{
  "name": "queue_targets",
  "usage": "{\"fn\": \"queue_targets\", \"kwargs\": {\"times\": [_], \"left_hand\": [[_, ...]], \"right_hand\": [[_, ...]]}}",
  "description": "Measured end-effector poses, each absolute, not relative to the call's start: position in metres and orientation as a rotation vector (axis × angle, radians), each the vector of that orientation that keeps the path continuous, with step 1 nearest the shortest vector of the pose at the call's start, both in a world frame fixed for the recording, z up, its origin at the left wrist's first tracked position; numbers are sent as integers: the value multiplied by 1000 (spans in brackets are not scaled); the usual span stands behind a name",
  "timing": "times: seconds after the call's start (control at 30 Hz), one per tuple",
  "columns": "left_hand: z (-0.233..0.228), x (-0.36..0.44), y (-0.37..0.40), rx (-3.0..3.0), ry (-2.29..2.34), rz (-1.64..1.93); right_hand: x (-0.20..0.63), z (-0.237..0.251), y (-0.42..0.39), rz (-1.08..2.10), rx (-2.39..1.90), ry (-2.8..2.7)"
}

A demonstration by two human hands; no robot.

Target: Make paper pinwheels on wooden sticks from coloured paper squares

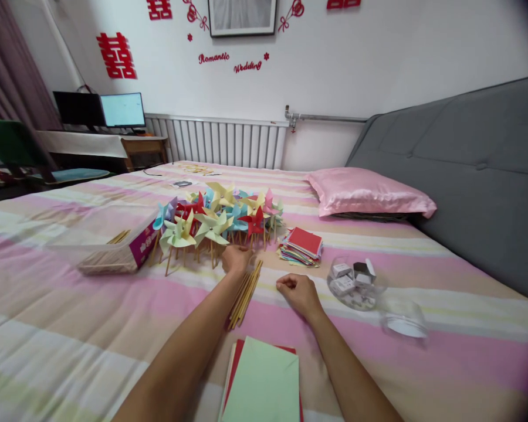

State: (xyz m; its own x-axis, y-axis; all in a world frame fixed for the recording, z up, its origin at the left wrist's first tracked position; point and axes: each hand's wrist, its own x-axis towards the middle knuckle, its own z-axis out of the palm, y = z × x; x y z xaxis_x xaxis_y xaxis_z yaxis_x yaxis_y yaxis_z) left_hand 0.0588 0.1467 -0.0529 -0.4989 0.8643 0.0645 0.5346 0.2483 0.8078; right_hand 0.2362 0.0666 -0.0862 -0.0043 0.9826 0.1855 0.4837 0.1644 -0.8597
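Several paper pinwheels (213, 227) in green, yellow, red, blue and pink stand clustered on thin wooden sticks on the bed. My left hand (236, 259) is at the front edge of this cluster, close to the stems. Its fingers look curled, and what they hold, if anything, is hidden. Just below that hand lies a bundle of wooden sticks (245, 296), partly behind my left forearm. To the right, my right hand (300, 294) hovers low over the bedspread, thumb and fingertips pinched together. Anything between those fingertips is too small to make out.
Larger sheets of coloured paper (264, 381) lie nearest me. A stack of small paper squares (303, 246) sits behind my right hand. Farther right are a clear tub of small boxes (354, 284) and a clear lid-like container (405, 322). A stick-filled plastic box (114, 255) stands left.
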Motion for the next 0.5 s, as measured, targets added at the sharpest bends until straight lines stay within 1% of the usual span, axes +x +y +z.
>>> {"fn": "queue_targets", "kwargs": {"times": [0.5], "left_hand": [[-67,51,149,1280,2073,1231]], "right_hand": [[236,-86,67,764,-1439,-1621]]}}
